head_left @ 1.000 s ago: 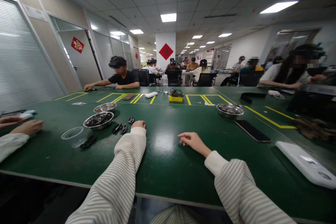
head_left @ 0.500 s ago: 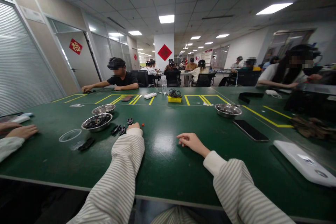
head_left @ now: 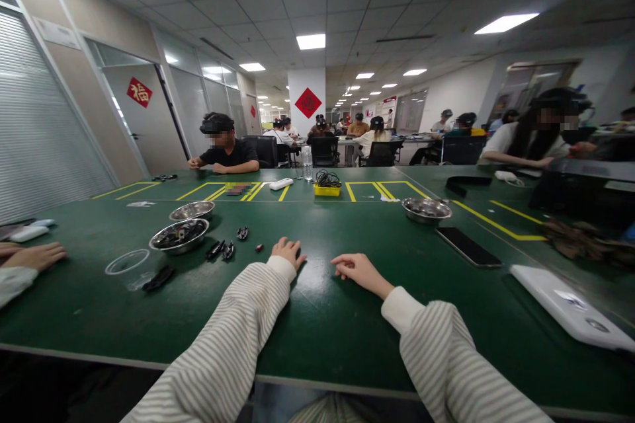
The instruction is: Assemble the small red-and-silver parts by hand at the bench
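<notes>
My left hand (head_left: pixel 288 252) rests over the green table (head_left: pixel 317 330), palm down with fingers spread, and nothing shows in it. A small dark red piece (head_left: pixel 258 248) lies just left of it. Farther left are several small black pieces (head_left: pixel 227 251), their kind too small to tell. My right hand (head_left: pixel 361 271) hovers at or just above the table, its fingers loosely bent and pointing left, with nothing visible in them. Two metal bowls stand at the left; the nearer bowl (head_left: pixel 173 249) holds dark parts, the other bowl (head_left: pixel 191 206) is partly behind it.
A clear plastic lid (head_left: pixel 127 262) and a black item (head_left: pixel 159 279) lie at left, near another person's hand (head_left: pixel 42 256). On the right are a third bowl (head_left: pixel 427 218), a phone (head_left: pixel 469 246) and a white case (head_left: pixel 570 304). A yellow box (head_left: pixel 327 190) holds cables. People sit beyond.
My left hand has moved right, away from the black pieces, and its fingers have spread. The dark red piece now shows where the hand was. My right hand has barely moved.
</notes>
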{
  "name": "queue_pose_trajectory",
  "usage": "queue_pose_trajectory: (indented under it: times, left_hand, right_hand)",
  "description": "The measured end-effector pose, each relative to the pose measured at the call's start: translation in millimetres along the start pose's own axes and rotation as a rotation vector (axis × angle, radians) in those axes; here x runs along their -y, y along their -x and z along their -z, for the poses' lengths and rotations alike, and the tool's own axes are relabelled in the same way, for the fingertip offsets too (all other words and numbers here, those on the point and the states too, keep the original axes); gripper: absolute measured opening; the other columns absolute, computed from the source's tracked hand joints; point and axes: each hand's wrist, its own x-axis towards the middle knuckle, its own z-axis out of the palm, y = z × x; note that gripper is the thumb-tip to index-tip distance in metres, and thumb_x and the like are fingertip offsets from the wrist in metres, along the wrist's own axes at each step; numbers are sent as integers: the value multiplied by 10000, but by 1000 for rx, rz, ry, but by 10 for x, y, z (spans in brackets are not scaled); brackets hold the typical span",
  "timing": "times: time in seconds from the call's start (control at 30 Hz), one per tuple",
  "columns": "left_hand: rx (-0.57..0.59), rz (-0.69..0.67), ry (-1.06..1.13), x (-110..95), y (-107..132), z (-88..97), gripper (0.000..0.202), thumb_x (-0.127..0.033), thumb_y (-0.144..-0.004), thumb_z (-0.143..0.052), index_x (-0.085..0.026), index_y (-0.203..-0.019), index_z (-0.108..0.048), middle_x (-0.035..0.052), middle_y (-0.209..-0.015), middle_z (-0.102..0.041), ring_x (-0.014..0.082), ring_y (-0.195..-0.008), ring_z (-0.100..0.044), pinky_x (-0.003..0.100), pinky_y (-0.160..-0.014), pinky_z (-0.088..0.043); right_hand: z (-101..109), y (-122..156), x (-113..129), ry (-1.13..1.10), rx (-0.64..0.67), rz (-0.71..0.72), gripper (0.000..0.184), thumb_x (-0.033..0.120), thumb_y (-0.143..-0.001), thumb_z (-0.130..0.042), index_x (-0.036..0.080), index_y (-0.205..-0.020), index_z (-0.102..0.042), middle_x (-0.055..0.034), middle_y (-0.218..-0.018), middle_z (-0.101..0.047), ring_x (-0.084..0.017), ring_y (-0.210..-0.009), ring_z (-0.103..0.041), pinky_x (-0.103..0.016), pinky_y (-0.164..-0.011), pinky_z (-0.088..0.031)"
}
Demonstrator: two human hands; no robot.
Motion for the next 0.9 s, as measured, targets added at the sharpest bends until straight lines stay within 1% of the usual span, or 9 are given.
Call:
queue_pose_trajectory:
  times: [0.1, 0.2, 0.33, 0.43, 0.53, 0.67, 0.77, 0.83, 0.9]
  left_hand:
    - [-11, -276, 116, -340, 126, -58, 498, -462, -732, -424, -231, -1172, -407, 35, -1164, -467, 282, -1135, -252, 427, -896, -268]
    - [-34, -480, 200, -545, 216, -124, 523, -478, -711, -448, -260, -1183, -391, 17, -1173, -461, 282, -1140, -248, 444, -904, -261]
    - [-65, -556, 238, -590, 247, -175, 521, -482, -699, -463, -280, -1175, -397, 22, -1151, -477, 282, -1127, -268, 455, -878, -284]
    - [-67, -543, 237, -543, 214, -129, 507, -475, -700, -465, -291, -1168, -402, 21, -1131, -488, 269, -1101, -298, 440, -857, -305]
    - [-125, -411, 201, -404, 129, -9, 450, -434, -730, -438, -272, -1150, -425, 24, -1098, -505, 244, -1072, -319, 405, -861, -304]
    - [-240, 54, 68, -16, -5, 126, 375, -298, -724, -460, -206, -1087, -479, 68, -1133, -452, 265, -1076, -285, 396, -849, -297]
    - [-184, 353, 4, 292, -57, 127, 343, -215, -711, -459, -183, -1050, -497, 107, -1151, -400, 295, -1048, -298, 401, -791, -325]
    - [-103, 416, 5, 424, -76, 98, 295, -169, -735, -409, -151, -1006, -522, 136, -1089, -420, 296, -1002, -336, 395, -750, -343]
    - [-37, 383, 23, 478, -101, 69, 281, -125, -748, -366, -125, -961, -549, 147, -1023, -448, 283, -965, -363, 380, -733, -353]
  right_hand:
    - [16, -8, -24, 29, -80, 14, 258, 241, -684, -471, 120, -861, -615, -41, -633, -626, -99, -480, -540, -216, -517, -439]
    - [48, -23, -58, 99, -220, 29, 252, 242, -694, -453, 128, -848, -617, -30, -612, -615, -103, -484, -535, -217, -522, -430]
    - [81, -40, -88, 256, -291, 41, 243, 257, -693, -457, 152, -832, -627, -12, -578, -596, -110, -499, -515, -217, -515, -399]
    - [80, -37, -90, 343, -249, 46, 247, 264, -695, -460, 161, -847, -624, -11, -599, -596, -111, -523, -506, -217, -525, -386]
    - [69, -20, -85, 451, -194, 81, 246, 267, -691, -477, 173, -867, -621, -15, -644, -592, -109, -543, -492, -220, -542, -378]
    - [61, -2, -88, 563, -108, 154, 238, 295, -670, -531, 207, -870, -626, -25, -748, -580, -104, -578, -485, -216, -563, -374]
    - [65, -2, -97, 594, -74, 171, 214, 276, -682, -532, 217, -862, -630, -24, -760, -574, -106, -603, -492, -217, -587, -374]
    - [68, -4, -100, 598, -71, 170, 200, 257, -698, -519, 215, -858, -631, -21, -738, -571, -107, -608, -494, -216, -591, -373]
    - [68, -5, -99, 597, -72, 165, 195, 250, -711, -506, 212, -856, -631, -20, -722, -568, -106, -604, -492, -214, -584, -372]
